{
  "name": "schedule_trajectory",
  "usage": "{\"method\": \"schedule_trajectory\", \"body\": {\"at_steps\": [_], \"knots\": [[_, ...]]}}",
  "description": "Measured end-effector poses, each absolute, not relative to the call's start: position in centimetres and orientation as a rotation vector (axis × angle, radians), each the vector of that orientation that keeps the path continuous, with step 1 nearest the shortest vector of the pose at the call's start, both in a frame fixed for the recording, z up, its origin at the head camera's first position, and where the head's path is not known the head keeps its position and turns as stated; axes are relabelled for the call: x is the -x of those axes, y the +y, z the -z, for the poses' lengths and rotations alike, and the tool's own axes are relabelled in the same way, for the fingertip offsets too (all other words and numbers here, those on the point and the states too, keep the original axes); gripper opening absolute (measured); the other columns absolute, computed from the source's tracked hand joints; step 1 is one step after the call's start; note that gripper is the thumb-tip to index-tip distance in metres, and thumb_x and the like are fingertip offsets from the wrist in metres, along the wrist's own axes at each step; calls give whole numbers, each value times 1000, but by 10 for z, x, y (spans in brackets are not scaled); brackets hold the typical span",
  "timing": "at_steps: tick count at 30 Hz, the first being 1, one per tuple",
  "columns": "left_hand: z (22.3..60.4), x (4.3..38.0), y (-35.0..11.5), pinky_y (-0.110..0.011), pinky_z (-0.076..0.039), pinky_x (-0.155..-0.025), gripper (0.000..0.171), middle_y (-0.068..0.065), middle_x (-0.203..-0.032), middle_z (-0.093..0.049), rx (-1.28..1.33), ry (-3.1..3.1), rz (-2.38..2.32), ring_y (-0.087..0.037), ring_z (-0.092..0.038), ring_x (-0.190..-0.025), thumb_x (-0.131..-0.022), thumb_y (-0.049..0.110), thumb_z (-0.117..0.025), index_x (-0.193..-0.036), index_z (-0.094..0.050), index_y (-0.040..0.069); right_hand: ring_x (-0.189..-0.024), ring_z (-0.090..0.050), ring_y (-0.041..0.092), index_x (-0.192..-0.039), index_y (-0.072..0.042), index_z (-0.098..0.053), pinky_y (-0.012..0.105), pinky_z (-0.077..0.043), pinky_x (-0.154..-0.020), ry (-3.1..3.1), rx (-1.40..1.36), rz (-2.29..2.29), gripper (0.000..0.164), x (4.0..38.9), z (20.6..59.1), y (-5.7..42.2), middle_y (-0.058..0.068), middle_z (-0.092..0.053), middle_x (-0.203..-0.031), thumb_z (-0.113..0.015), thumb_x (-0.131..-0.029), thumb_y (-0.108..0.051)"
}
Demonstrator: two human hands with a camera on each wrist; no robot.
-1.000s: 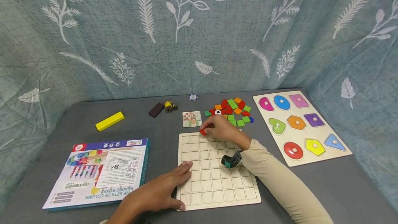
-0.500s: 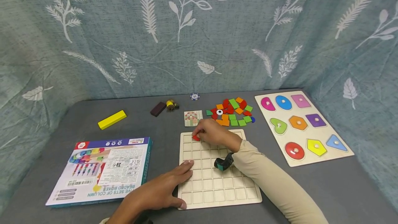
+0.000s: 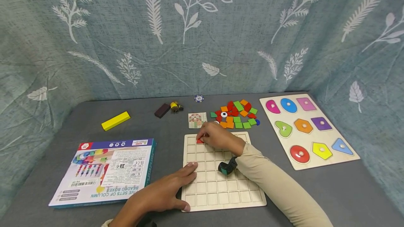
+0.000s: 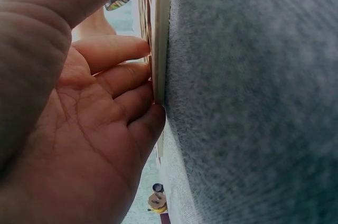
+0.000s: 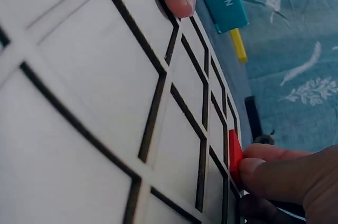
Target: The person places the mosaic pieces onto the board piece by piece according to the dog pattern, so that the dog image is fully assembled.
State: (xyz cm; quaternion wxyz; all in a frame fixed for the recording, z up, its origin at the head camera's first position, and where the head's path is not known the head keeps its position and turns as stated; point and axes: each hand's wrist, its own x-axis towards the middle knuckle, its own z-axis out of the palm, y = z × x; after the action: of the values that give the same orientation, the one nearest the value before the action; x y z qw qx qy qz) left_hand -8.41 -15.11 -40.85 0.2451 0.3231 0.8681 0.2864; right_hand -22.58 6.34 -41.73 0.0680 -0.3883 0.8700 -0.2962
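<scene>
A wooden grid board (image 3: 223,186) lies on the grey table. My right hand (image 3: 217,136) is over its far row and pinches a red tile (image 3: 200,141) between thumb and fingertips, right at the second cell from the left. In the right wrist view, the red tile (image 5: 235,155) stands slightly proud of the grid. My left hand (image 3: 167,192) rests along the board's left edge, fingers extended. The left wrist view shows the left fingers (image 4: 132,102) against the board's side (image 4: 161,39). Just beyond the board is a small pattern card (image 3: 197,120).
Loose red, green and orange tiles (image 3: 238,119) lie past the board. A knob puzzle (image 3: 300,136) is at the right, a flat box (image 3: 107,174) at the left. Behind are a yellow block (image 3: 115,121), a dark block (image 3: 162,110), a bee figure (image 3: 175,107) and a poker chip (image 3: 199,98).
My right hand has moved left and a little nearer with the red tile, from the board's far edge to a cell in the far row. The left hand stays in place.
</scene>
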Motion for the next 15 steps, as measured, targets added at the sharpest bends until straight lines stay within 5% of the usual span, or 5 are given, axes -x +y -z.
{"method": "schedule_trajectory", "body": {"at_steps": [7, 15], "knots": [[409, 85, -153, -44, -30, -110, 90, -6, -161, -14, -890, 2368, -773, -24, -13, -146, -78, 38, -80, -148, -37, 1, -87, -58, 19, -89, -6, -77, 29, -47, -75, 2684, 1065, 863, 11, 224, 416, 63, 3, -66, -88, -67, -88, 0], [410, 85, -153, -43, -30, -110, 89, -6, -162, -14, -892, 2356, -795, -24, -13, -146, -79, 37, -79, -149, -36, 1, -83, -60, 16, -102, -3, -76, 26, -49, -71, 2608, 966, 956, 15, 229, 413, 77, 4, -66, -94, -65, -91, -2]]}}
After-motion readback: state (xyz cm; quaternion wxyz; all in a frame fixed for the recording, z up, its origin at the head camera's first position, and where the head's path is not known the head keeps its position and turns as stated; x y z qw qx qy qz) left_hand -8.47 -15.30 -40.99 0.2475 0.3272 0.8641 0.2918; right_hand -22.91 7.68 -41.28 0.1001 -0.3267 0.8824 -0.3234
